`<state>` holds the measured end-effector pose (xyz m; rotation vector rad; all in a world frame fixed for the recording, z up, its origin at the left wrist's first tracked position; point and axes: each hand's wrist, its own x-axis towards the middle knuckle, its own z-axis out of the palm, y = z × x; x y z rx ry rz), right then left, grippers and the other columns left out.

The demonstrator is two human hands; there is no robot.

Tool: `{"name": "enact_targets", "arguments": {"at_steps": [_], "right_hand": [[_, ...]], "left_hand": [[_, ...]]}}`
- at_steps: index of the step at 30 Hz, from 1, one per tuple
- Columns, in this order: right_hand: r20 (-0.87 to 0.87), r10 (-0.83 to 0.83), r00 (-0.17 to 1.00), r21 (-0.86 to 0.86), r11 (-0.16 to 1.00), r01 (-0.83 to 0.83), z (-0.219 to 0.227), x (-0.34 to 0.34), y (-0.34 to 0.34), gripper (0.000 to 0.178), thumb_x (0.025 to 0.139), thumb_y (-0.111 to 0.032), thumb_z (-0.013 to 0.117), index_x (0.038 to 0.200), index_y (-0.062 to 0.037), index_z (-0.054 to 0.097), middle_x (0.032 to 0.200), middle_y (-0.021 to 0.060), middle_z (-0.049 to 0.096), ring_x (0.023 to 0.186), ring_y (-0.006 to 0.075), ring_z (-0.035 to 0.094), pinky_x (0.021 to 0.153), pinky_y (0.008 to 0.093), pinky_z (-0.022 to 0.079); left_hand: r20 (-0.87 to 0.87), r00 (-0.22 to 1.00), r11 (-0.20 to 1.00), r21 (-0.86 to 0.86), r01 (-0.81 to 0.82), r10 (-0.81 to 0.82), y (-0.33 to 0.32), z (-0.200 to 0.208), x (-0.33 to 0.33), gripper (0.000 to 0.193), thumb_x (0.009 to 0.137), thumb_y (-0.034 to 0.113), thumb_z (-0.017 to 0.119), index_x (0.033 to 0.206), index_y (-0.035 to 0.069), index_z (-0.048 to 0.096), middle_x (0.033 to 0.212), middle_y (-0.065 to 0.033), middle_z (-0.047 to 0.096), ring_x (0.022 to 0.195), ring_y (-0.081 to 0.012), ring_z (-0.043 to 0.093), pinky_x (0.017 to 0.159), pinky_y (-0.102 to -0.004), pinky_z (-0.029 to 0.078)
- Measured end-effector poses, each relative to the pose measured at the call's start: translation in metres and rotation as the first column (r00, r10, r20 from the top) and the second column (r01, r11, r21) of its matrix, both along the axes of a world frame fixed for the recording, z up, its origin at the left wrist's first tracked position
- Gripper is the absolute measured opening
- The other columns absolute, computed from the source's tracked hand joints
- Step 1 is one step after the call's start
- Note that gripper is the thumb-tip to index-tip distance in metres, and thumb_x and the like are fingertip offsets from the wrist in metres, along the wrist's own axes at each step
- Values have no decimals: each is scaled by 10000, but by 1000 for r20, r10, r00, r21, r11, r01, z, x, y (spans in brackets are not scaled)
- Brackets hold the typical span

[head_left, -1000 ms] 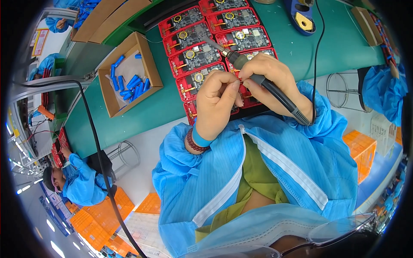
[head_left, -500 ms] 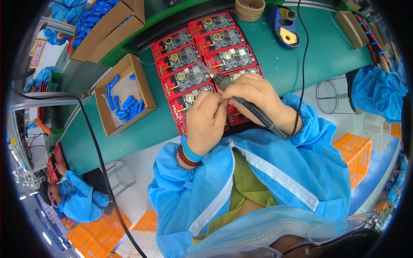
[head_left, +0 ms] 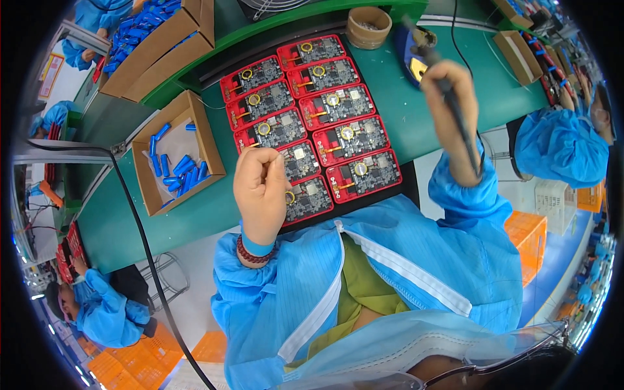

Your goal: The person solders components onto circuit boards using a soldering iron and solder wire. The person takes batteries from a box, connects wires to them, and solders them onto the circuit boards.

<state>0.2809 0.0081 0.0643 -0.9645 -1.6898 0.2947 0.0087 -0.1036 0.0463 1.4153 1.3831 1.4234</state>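
My right hand [head_left: 448,97] grips a soldering iron [head_left: 464,127], blurred by motion, with its tip end pointing up and away. It hovers beside a blue soldering iron stand [head_left: 404,49] with a yellow sponge [head_left: 418,67]. My left hand [head_left: 262,192] is closed, thumb against curled fingers, over the near left part of two columns of red cases [head_left: 396,170]. Whatever its fingers pinch, if anything, is hidden. Each case holds a dark circuit board [head_left: 377,170] with a round, yellow-ringed part. The left hand covers parts of the nearer left cases.
Left of the cases, a cardboard box [head_left: 216,151] holds blue cylindrical cells [head_left: 186,175]; a larger carton [head_left: 162,62] of them stands behind. A round brown tub [head_left: 368,29] sits at the back. Black cables [head_left: 140,201] cross the view. Co-workers in blue sit at both sides.
My hands have parted. The right hand has carried the soldering iron right and away, toward the stand; the left has moved slightly left. More of the near red cases now shows.
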Motion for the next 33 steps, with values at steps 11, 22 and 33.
{"name": "enact_targets", "arguments": {"at_steps": [11,22,33], "right_hand": [[158,-51,986,23,999,48,88,15,209,315,871,-45,566,1170,-93,481,827,67,541,699,132,537,611,274,432],[-347,410,844,-54,889,-454,52,11,74,182,945,-159,527,949,17,569,845,63,554,673,117,507,585,252,420],[-25,860,510,-406,457,-791,-8,-76,-59,256,866,-286,558,810,-40,598,680,85,587,527,243,527,499,331,407]], "left_hand": [[203,979,995,-102,-10,31,-12,-4,1,34,931,41,499,940,8,502,738,-9,497,553,-44,495,510,-184,408],[-106,983,976,-138,-167,153,-27,-22,-33,33,812,-22,592,816,-12,562,740,-87,510,596,-160,524,532,-287,414],[-441,897,990,-136,-49,-17,-55,-33,-49,57,775,-16,607,769,13,558,661,-84,489,644,-222,476,589,-330,388]]}}
